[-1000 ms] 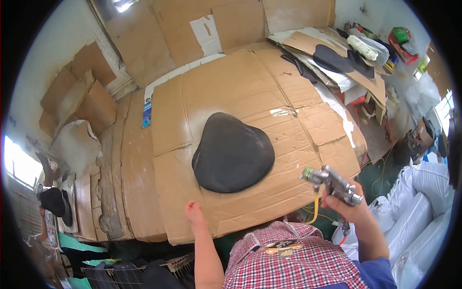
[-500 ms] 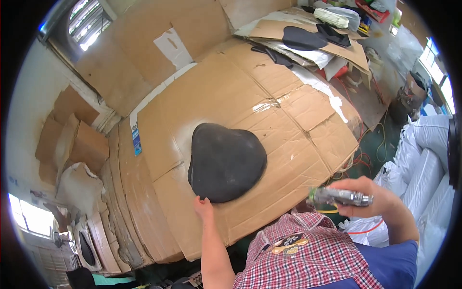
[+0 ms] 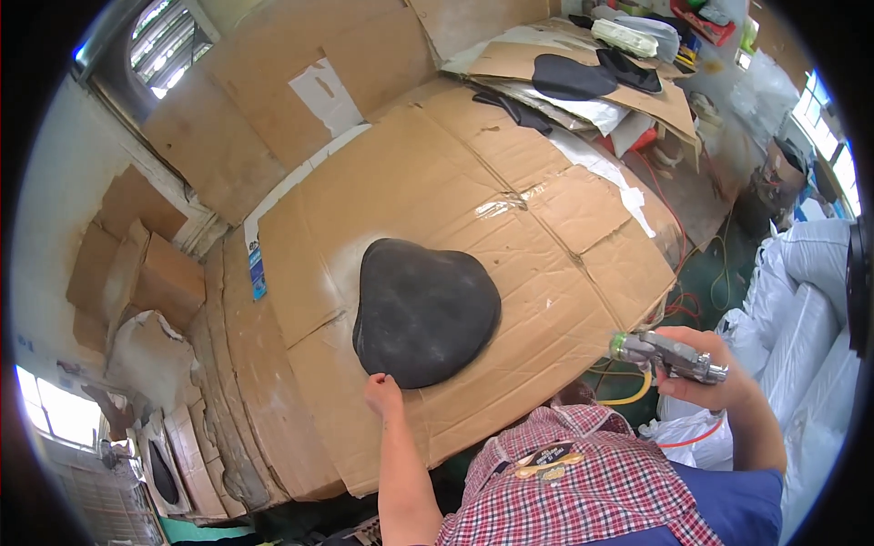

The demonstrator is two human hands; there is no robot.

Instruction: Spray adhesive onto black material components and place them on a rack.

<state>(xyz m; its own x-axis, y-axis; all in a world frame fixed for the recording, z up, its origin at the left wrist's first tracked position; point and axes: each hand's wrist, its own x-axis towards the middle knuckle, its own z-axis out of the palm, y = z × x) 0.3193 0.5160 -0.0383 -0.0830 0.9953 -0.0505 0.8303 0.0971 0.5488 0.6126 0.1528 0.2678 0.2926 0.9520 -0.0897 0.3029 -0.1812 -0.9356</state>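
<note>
- Fingertips of the left hand [image 3: 383,397], short of the dark pad a second earlier, now meet its lower-left edge; whether they pinch it or merely touch it, one cannot tell.
- Gripped in the right hand [image 3: 721,349], a metal spray gun [image 3: 675,354] points left, beyond the near edge of the cardboard, well apart from the pad.
- Yellow hose [image 3: 631,398] curves below the gun; a red hose [image 3: 692,443] runs beneath the right hand.
- Rounded, three-lobed and black, the dark pad [image 3: 428,314] lies flat on a large cardboard sheet [image 3: 555,282], left of its middle.
- Checked red-and-white apron [image 3: 583,482] and blue sleeve [image 3: 742,496] clothe the worker.
- Black flat pieces [image 3: 572,78] rest on stacked cardboard at the far right.
- White plastic-wrapped bundles [image 3: 801,337] crowd the right side; a folded cardboard box [image 3: 170,284] stands at left.
</note>
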